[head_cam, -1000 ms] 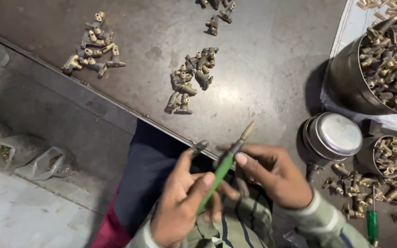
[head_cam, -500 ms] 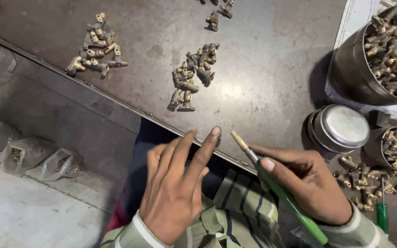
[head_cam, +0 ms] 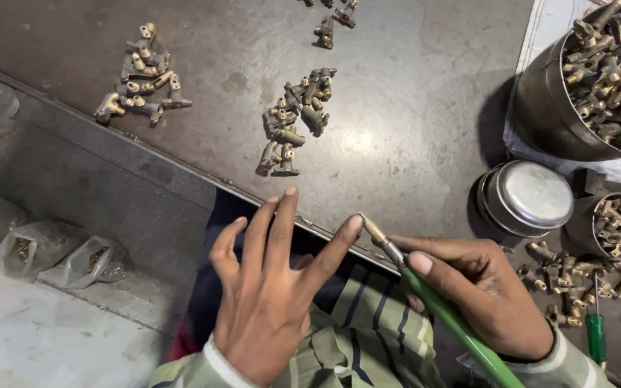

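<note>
Nearest the camera, the left hand [head_cam: 271,287] is spread flat, fingers splayed, its fingertips reaching the metal front edge of the tabletop [head_cam: 411,93] and holding nothing. Just beside it, the right hand [head_cam: 479,291] pinches a green-handled tool [head_cam: 443,316], whose metal tip points at the left forefinger at the tabletop edge. Two clear plastic bags [head_cam: 59,255] lie on the floor lower left. Beyond the edge, open dark steel surface separates small heaps of brass fittings [head_cam: 296,118]. At right stand an upturned steel bowl [head_cam: 526,197] and a large steel pot [head_cam: 587,79] heaped with fittings.
</note>
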